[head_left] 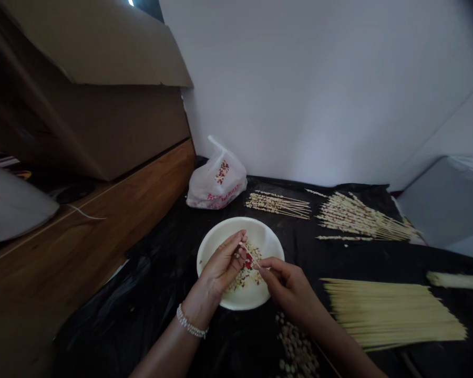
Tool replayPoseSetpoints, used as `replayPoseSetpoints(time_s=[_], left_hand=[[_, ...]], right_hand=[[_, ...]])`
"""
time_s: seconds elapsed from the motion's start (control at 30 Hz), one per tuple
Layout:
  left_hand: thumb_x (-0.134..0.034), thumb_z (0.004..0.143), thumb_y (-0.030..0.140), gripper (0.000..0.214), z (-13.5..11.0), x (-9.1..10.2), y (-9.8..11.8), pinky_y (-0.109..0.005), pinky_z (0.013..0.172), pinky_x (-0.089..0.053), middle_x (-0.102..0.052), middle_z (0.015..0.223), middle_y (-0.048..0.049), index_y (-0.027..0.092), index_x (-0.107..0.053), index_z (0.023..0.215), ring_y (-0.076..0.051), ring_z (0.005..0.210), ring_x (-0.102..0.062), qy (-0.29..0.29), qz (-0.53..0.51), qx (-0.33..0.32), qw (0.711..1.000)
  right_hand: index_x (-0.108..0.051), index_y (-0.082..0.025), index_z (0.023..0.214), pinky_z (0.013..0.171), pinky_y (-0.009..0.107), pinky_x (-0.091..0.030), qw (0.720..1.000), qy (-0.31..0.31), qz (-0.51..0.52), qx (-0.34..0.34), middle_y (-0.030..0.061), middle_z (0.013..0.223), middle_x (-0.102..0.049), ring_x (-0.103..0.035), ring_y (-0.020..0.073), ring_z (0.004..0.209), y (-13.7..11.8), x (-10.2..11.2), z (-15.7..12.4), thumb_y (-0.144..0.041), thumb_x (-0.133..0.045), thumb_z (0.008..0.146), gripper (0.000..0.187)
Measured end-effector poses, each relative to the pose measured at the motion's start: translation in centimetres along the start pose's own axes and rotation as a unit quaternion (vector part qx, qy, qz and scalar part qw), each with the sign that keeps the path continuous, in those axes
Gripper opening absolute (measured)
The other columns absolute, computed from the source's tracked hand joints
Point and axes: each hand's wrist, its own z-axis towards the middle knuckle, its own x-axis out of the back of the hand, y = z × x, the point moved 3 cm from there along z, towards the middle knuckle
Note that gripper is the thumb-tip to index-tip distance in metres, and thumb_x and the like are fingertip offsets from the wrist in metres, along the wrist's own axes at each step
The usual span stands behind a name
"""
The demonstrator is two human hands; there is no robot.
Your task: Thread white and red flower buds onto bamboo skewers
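A plain white wall [299, 94] rose to the right of the wooden furniture [153, 189], a soft paler patch of light spread across it. On top of that furniture sat a large cardboard box [134, 121], its flap jutting outward. Black plastic sheeting [150, 294] stretched away to the furniture's right (what lay beneath it was hidden). The light was dim, with one small bright spot [131, 2] high above the furniture.

Shows white on the bowl [275, 247] beneath the fingers [276, 265], mottled cream and dark red on the pieces [238, 282] below them, pale yellow on sticks [394, 314] to their right, black on sheeting [145, 299] around.
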Motion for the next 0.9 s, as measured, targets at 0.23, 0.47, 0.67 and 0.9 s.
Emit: replayPoseSetpoints(time_s=[0.23, 0.47, 0.67, 0.9], left_hand=[[-0.071, 0.086, 0.011, 0.012, 0.07, 0.13, -0.15, -0.018, 0.066, -0.048, -0.074, 0.101, -0.0055, 0.017, -0.075, 0.094, -0.008, 0.071, -0.059, -0.017, 0.020, 0.001, 1.000], [-0.070, 0.085, 0.008, 0.013, -0.32, -0.23, -0.14, -0.018, 0.068, -0.049, -0.074, 0.097, -0.0051, 0.016, -0.075, 0.094, -0.009, 0.072, -0.061, -0.042, 0.017, 0.016, 0.999], [-0.066, 0.086, 0.004, 0.017, -0.63, -0.47, -0.12, -0.019, 0.070, -0.048, -0.073, 0.090, -0.0054, 0.016, -0.076, 0.093, -0.010, 0.075, -0.063, -0.031, 0.005, 0.015, 0.999], [-0.069, 0.085, 0.006, 0.018, -0.66, -0.48, -0.02, -0.022, 0.070, -0.048, -0.072, 0.092, -0.0053, 0.017, -0.075, 0.098, -0.011, 0.071, -0.061, -0.031, 0.019, 0.006, 0.999]], right_hand=[[-0.069, -0.013, 0.090, 0.044, 0.025, -0.027, 0.999, 0.004, 0.032, -0.014, -0.0049, 0.054, -0.046, -0.038, 0.0130, 0.048, 0.00, 0.12, 0.29, -0.043, -0.057, 0.090, 0.033], [-0.070, -0.014, 0.086, 0.046, 0.026, -0.028, 0.999, 0.020, 0.044, -0.004, -0.0061, 0.050, -0.045, -0.038, 0.0124, 0.047, -0.38, 0.43, 0.40, -0.041, -0.058, 0.090, 0.030], [-0.072, -0.015, 0.085, 0.045, 0.025, -0.028, 0.998, 0.034, 0.053, -0.009, -0.0058, 0.050, -0.045, -0.037, 0.0119, 0.047, -0.32, 0.47, 0.43, -0.042, -0.060, 0.088, 0.030], [-0.072, -0.015, 0.084, 0.045, 0.025, -0.028, 0.998, 0.024, 0.059, -0.022, -0.0056, 0.050, -0.046, -0.038, 0.0124, 0.046, -0.32, 0.38, 0.46, -0.045, -0.061, 0.086, 0.032]])
